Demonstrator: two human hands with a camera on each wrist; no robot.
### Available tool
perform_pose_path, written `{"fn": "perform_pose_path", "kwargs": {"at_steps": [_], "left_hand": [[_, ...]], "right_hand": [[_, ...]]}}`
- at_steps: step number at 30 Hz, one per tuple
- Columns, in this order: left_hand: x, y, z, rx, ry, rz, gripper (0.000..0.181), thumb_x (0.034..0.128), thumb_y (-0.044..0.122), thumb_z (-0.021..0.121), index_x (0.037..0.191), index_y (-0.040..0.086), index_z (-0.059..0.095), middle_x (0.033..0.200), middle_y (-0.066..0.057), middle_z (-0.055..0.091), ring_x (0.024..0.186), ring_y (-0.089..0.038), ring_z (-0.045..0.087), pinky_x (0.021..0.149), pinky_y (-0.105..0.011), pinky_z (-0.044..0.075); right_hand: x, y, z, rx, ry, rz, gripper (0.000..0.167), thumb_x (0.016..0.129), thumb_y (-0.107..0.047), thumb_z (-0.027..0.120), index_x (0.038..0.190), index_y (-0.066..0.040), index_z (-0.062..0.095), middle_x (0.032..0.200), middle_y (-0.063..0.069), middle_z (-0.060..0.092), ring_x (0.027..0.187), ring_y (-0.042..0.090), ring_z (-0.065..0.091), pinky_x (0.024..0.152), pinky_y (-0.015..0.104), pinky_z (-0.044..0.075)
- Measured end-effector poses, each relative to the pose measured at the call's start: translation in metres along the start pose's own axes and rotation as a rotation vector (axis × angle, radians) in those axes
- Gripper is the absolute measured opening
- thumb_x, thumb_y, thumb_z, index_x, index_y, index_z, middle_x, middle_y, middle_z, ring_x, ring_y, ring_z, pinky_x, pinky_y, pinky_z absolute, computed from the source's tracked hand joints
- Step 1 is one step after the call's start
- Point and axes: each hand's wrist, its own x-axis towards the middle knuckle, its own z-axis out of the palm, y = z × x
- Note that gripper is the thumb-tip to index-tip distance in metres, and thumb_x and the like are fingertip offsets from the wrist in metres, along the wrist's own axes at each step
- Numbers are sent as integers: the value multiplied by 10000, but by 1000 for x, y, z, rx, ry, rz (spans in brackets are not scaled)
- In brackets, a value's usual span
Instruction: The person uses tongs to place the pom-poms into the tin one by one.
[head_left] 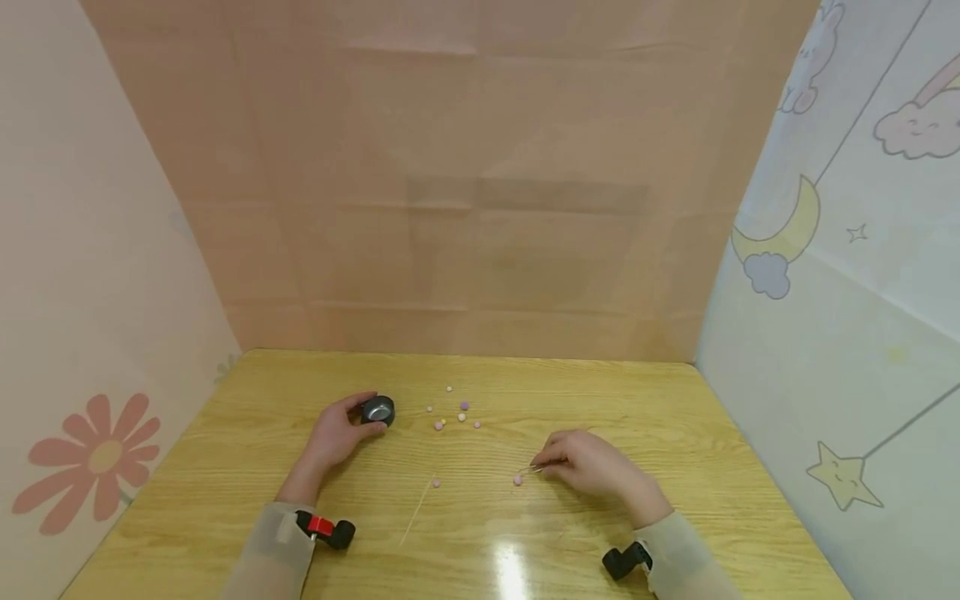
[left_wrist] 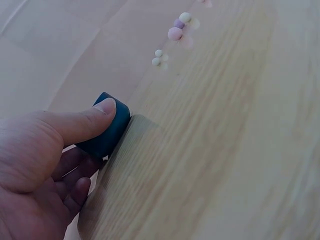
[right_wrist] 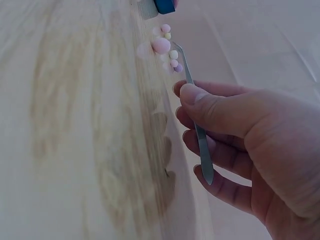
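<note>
A small dark round cup [head_left: 378, 411] stands at the left on the table, gripped at its side by the left hand [head_left: 337, 433]. In the left wrist view the thumb lies along the cup [left_wrist: 111, 131], which looks blue there. Metal tweezers [right_wrist: 202, 145] are pinched between thumb and fingers of the right hand [head_left: 588, 467]. Their bent tip is close to a pink ball [head_left: 518, 481] in the head view; whether it touches cannot be told. Several small balls, among them a purple one [head_left: 464, 406] and a white one [head_left: 462, 417], lie right of the cup.
Another pink ball [head_left: 437, 483] lies nearer the front, beside a thin pale strand [head_left: 415, 515] on the wooden table [head_left: 360, 550]. A brown sheet [head_left: 480, 250] hangs behind the table. Patterned panels flank it, with a flower [head_left: 103, 457] at left and a star [head_left: 846, 475] at right.
</note>
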Motion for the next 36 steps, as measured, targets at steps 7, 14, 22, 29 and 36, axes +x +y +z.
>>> {"fn": "perform_pose_path", "kwargs": {"at_steps": [7,14,22,29,36], "left_hand": [[-1,3,-2,-6,-5,8,710,929,216,873,1537,18,565,1486,-267,590,1363,-449,561,1139,-615,422],[-2,3,-1,-8,-2,2,700,932,206,868,1535,18,566,1492,-271,583,1369,-455,556,1141,-616,422],[-3,4,0,-8,-1,0,701,934,221,869,1530,10,568,1484,-282,585,1349,-464,570,1123,-622,437],[-5,2,-3,-6,7,-19,694,937,210,864,1537,24,567,1493,-267,584,1365,-448,562,1138,-610,430],[-6,-2,-5,9,13,-19,691,941,237,862,1537,40,572,1491,-258,589,1366,-443,561,1139,-612,425]], "right_hand": [[0,0,3,9,-9,-14,192,1003,-159,775,1175,-215,838,1080,-164,712,950,-2,659,814,281,586],[1,-3,5,3,-15,-13,192,1005,-172,773,1174,-235,841,1070,-183,696,934,-22,650,795,259,578],[1,-6,5,-24,-12,-20,191,999,-164,780,1169,-225,844,1061,-159,699,894,-36,625,762,246,558],[6,-7,5,-18,-10,-31,194,992,-158,786,1169,-211,847,1037,-144,702,863,-38,621,731,235,549],[9,-5,6,-33,-3,-52,204,994,-142,783,1180,-198,847,1028,-141,698,855,-41,615,726,226,553]]}}
